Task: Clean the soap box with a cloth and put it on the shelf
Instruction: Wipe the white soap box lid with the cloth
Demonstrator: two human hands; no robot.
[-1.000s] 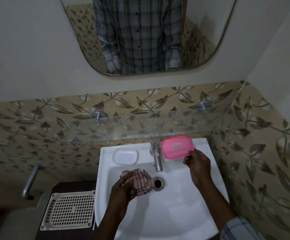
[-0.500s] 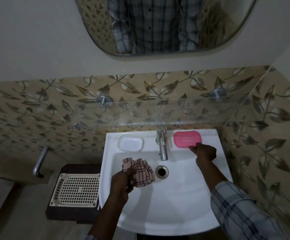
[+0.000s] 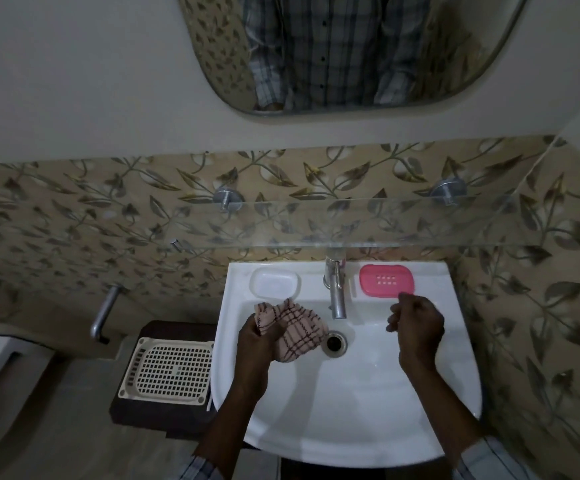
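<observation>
One pink soap box, one checked cloth, one tap, one perforated tray, two hands.

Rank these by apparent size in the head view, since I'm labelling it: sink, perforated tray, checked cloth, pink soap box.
1. Sink, clearly largest.
2. Perforated tray.
3. Checked cloth and pink soap box: they look alike; the cloth is bunched in the left hand and nearer the camera, so I won't rank them.

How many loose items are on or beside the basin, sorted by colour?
Pink: 2, the pink perforated plastic soap box on the basin ledge, and the pink checked cloth in the left hand
White: 1, the translucent white soap dish
Beige: 1, the beige plastic mesh tray
Total: 4
</observation>
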